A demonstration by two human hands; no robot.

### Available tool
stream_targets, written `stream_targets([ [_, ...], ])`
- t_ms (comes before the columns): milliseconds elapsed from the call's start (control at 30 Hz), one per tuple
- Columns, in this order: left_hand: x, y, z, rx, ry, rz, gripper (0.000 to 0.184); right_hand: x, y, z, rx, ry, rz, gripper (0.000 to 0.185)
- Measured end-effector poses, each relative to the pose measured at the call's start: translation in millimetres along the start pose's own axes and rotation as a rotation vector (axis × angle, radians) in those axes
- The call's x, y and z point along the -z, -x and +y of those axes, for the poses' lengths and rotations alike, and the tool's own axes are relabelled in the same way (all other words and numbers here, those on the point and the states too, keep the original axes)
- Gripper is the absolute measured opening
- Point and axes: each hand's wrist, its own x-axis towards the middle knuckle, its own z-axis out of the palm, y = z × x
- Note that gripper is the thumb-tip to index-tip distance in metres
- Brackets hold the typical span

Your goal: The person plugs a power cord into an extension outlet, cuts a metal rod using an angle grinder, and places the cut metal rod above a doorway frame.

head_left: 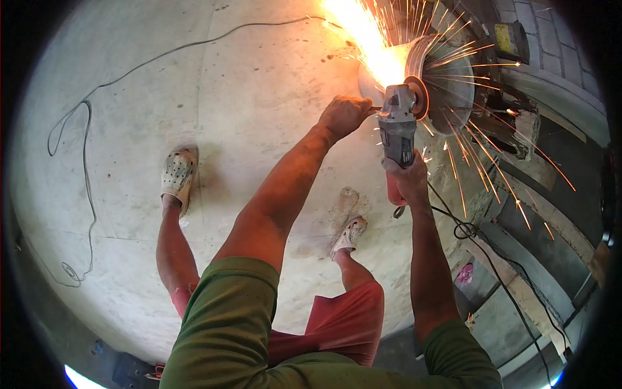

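Angle grinder (396, 133), 2-handed, sparking; job looks mid-grind.
L hand (348, 117) clamped on side handle (375, 108); R hand (409, 180) wrapped round rear body. Disc (419, 97) at round metal workpiece (457, 91), just beyond grinder, apparently resting on floor (272, 84). Done: prob. disc engaged, grinding under way. Left: amt. unclear, glare hides contact. Outward: blk cable (464, 230) R side; thin wire (285, 23) L.

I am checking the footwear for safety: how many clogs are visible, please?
2: the left clog, farther forward on the floor, and the right clog, farther back.
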Motion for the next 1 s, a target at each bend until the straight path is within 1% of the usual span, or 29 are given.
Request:
stream_targets([
  [233, 0, 1, 2, 0.001, -0.014, 0.005, 0.031, -1, -1, 3, -0.001, 0.002, -0.005, 0.059],
  [333, -1, 0, 1, -0.001, -0.014, 0.006, 0.031, -2, -4, 9, 0.029, 0.0, -0.005, 0.062],
  [433, -1, 0, 1, 0.004, -0.018, 0.002, 0.031, -2, -3, 8, 0.007, -0.057, -0.013, 0.063],
  [600, -3, 1, 2, 0.026, 0.002, 0.007, 0.032, -3, -4, 12, 0.016, 0.039, 0.03, 0.061],
  [800, -3, 1, 2, 0.017, 0.051, 0.022, 0.031, -2, -2, 6, 0.008, -0.018, -0.023, 0.059],
  [1000, -8, 2, -1, 0.004, 0.02, 0.019, 0.03, -3, -3, 10, 0.024, -0.017, 0.001, 0.058],
])
